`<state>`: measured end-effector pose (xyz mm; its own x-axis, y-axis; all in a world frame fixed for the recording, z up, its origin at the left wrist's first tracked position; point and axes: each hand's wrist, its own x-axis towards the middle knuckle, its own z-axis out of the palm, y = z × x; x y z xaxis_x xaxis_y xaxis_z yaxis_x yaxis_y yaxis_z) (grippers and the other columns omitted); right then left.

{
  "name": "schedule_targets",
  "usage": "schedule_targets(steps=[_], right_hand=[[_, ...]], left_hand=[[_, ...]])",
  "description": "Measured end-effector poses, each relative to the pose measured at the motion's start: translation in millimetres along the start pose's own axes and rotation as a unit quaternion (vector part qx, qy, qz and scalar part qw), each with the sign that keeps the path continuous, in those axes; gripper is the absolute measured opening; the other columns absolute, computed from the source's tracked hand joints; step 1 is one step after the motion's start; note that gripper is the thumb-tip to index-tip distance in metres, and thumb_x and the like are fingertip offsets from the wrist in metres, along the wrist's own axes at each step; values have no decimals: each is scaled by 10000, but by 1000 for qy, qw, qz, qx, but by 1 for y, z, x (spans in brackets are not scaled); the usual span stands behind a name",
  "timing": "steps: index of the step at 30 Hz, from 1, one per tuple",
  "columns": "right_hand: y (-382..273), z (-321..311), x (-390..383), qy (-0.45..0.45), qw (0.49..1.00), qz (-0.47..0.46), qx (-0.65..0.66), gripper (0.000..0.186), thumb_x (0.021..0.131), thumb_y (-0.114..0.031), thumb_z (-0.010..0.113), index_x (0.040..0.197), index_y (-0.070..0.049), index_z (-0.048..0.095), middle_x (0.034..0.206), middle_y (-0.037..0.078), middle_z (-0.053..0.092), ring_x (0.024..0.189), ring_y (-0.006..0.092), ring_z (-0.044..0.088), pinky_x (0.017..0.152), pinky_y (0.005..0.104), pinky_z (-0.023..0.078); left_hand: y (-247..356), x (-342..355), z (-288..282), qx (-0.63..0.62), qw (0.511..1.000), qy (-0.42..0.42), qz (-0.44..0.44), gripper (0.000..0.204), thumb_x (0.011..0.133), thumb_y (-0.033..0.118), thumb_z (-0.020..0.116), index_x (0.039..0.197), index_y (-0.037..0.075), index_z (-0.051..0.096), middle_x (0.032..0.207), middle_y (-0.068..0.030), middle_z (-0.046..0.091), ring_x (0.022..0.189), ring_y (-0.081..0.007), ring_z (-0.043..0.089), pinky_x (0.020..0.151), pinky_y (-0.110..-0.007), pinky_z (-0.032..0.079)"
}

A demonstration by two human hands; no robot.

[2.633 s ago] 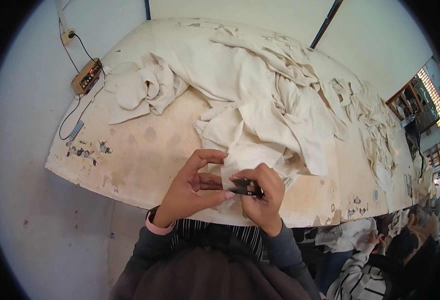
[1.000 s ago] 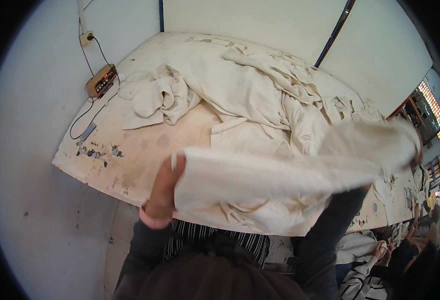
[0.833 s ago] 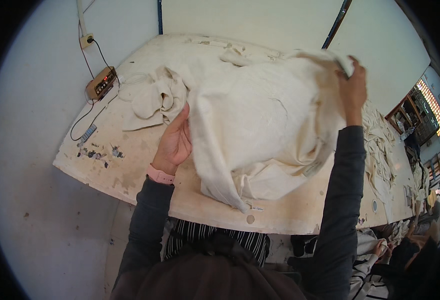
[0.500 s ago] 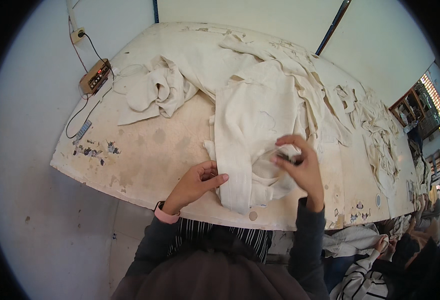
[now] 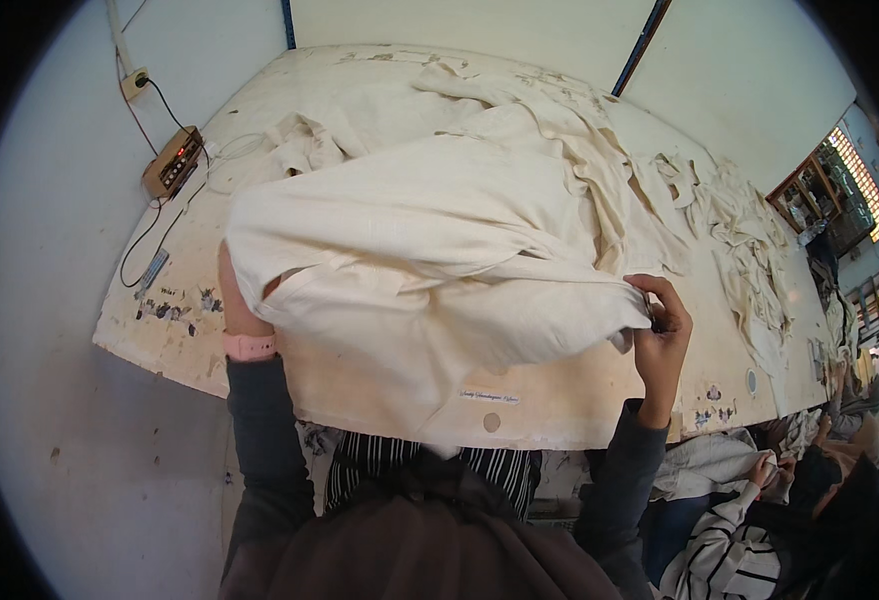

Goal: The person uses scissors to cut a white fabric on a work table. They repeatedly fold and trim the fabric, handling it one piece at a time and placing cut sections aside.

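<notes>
The left hand (image 5: 240, 302) is mostly hidden by the cream cloth (image 5: 400, 225), so its grip cannot be told, while the right hand (image 5: 663, 325) holds the cloth's right end in a narrow grip. The cloth spans between them over the surface (image 5: 560, 400); beyond lie a remote (image 5: 154, 268), rumpled fabric (image 5: 755, 265) and a brown box (image 5: 172, 162).

Over the near side of that broad, pale, stained table (image 5: 560, 400), a cream woven cloth (image 5: 410, 220) spans from the bare left hand (image 5: 241, 298) to the bare right hand (image 5: 666, 318). Crumpled cream fabric (image 5: 595, 165) lies behind it. Over at left, a slim grey remote control (image 5: 154, 270) sits before a boxy brown device (image 5: 173, 162).
</notes>
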<state>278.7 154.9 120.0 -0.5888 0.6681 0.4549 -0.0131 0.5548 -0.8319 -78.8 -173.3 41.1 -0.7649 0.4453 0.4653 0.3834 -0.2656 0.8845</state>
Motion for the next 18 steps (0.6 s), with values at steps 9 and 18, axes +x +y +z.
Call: schedule_targets(steps=[9,18], right_hand=[[47,-6,-21,-10,931,3,-365,411,731,150,539,1013,-102,700,1159,2,710,964,304,706,746,383,548],[-2,30,-53,14,969,56,-239,329,831,-52,768,1155,-86,719,967,77,741,883,173,731,755,301,559]], left_hand=[[-8,-66,22,-163,919,63,-353,769,976,160,731,1570,92,247,1277,-147,650,1110,-236,675,957,-350,558],[49,-107,37,174,932,-175,-267,627,859,-3,779,1443,84,567,1196,-59,633,778,-84,531,674,-252,463]])
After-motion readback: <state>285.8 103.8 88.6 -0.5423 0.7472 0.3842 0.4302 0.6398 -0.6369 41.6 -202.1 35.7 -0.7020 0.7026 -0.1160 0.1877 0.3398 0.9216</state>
